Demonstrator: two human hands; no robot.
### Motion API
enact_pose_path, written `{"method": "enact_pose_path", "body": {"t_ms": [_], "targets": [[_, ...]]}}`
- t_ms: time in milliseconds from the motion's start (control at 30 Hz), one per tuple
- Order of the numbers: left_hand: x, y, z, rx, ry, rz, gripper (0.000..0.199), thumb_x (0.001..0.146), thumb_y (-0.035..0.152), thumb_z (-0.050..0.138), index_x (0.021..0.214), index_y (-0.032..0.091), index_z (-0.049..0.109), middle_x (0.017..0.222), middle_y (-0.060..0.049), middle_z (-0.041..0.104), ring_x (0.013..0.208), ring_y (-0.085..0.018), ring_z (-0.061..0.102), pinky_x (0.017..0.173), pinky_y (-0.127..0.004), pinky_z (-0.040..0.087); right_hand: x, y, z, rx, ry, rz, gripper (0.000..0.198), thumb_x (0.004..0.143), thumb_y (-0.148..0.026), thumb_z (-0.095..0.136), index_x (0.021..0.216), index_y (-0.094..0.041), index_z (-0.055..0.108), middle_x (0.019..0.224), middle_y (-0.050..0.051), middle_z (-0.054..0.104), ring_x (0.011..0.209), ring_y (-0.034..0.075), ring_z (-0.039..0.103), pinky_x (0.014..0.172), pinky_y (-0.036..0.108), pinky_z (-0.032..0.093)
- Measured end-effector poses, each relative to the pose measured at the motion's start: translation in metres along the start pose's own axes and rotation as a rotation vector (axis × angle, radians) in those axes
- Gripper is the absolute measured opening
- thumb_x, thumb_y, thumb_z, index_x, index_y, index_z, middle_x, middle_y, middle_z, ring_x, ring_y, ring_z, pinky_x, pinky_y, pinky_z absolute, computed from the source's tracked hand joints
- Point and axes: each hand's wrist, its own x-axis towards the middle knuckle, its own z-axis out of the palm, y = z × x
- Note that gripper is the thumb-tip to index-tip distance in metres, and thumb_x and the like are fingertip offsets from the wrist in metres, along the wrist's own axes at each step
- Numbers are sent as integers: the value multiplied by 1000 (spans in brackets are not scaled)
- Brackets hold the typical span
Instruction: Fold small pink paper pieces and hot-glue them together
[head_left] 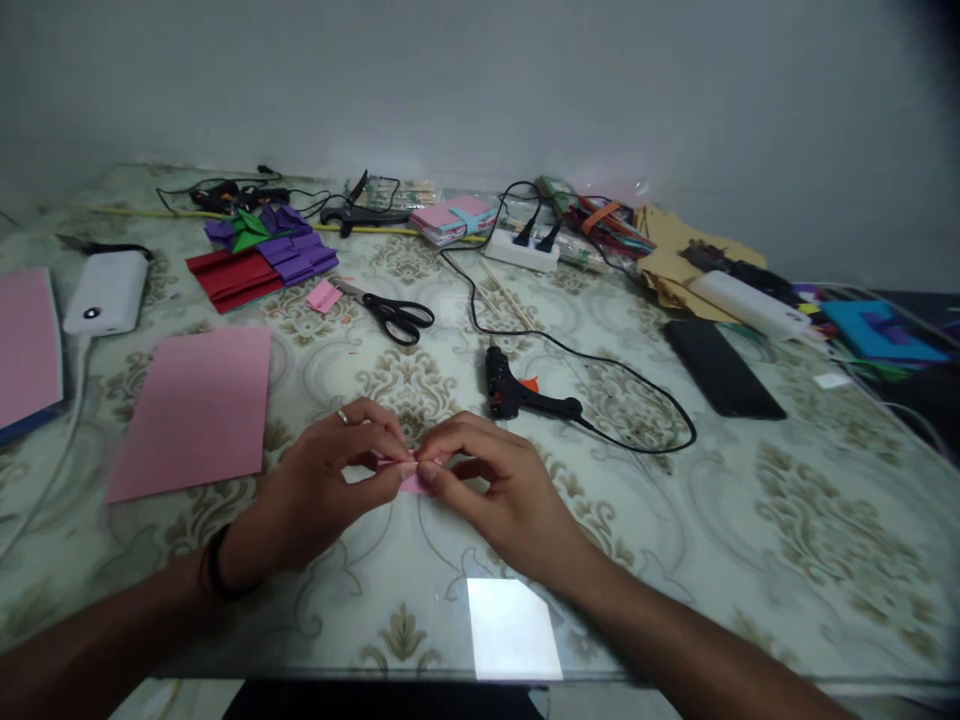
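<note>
A small piece of pink paper [414,484] is pinched between both hands just above the table, mostly hidden by the fingers. My left hand [337,465] wears a ring and grips its left side with thumb and fingertips. From the right, my right hand [491,480] holds the same piece, its thumb almost touching the left thumb. A larger pink sheet [202,410] lies flat to the left of my left hand. Beyond my right hand rests a black glue gun [517,390] with its cord. Black-handled scissors [394,312] lie farther back, beside a small pink scrap [323,296].
Purple and red folded papers [247,270] lie at the back left, near a white power bank [109,290]. A white power strip [523,250] stands at the back with plugs in it. A black phone [721,368] lies at right. The glue gun's cord loops across the right side.
</note>
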Motion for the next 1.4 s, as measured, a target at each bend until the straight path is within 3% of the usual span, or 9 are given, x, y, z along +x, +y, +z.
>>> {"method": "enact_pose_path", "body": {"t_ms": [133,233,467,667,867,1100,1200,1400], "targets": [[0,1,2,70,68,110,11,87,13,70,80,21,74,101,-3,64,96,-18,64,88,-33,52,1,0,-4,-66,-2,-83,7,94,-18,71,89,-22,73,98,5,68,91,16,68,75,28,57],[-1,1,0,87,73,98,10,88,16,72,80,22,76,103,-4,64,98,-19,64,93,-36,51,3,-1,-9,-106,-1,-106,7,92,-17,73,88,-22,75,103,4,68,93,17,69,82,31,58],[2,4,-7,41,-48,-6,17,94,26,72,79,22,78,92,-2,67,89,-17,66,85,-31,50,4,-1,-16,-144,2,-112,9,94,-16,74,87,-21,77,97,3,69,91,16,69,84,30,56],[-2,6,-8,84,-15,-40,16,96,27,69,85,24,80,87,0,64,85,-16,63,81,-31,48,5,1,-14,-113,-3,-80,12,95,-17,72,84,-20,73,96,4,70,91,17,68,84,31,54],[2,-2,-8,122,-56,30,9,96,21,68,91,22,76,91,0,68,88,-15,64,82,-30,49,9,2,-17,-123,-31,-20,15,96,-18,71,81,-21,71,89,2,70,87,17,67,80,31,52],[-3,-6,-2,320,3,167,7,94,15,72,95,21,75,92,0,69,86,-15,68,79,-28,52,3,7,-14,-294,-54,-204,2,98,-20,69,96,-22,70,99,6,69,92,18,67,81,31,56],[-4,-4,-2,391,-27,178,7,96,15,70,96,20,75,92,-2,70,88,-17,68,80,-30,54,2,11,-13,-418,-118,-263,6,101,-20,65,97,-20,69,94,6,70,84,17,68,75,29,56],[0,-6,0,536,-151,177,14,98,13,61,94,18,73,94,-6,73,92,-24,70,83,-35,54,3,21,-8,-669,-217,-199,7,98,-16,66,93,-15,71,84,5,72,73,18,67,68,30,52]]}}
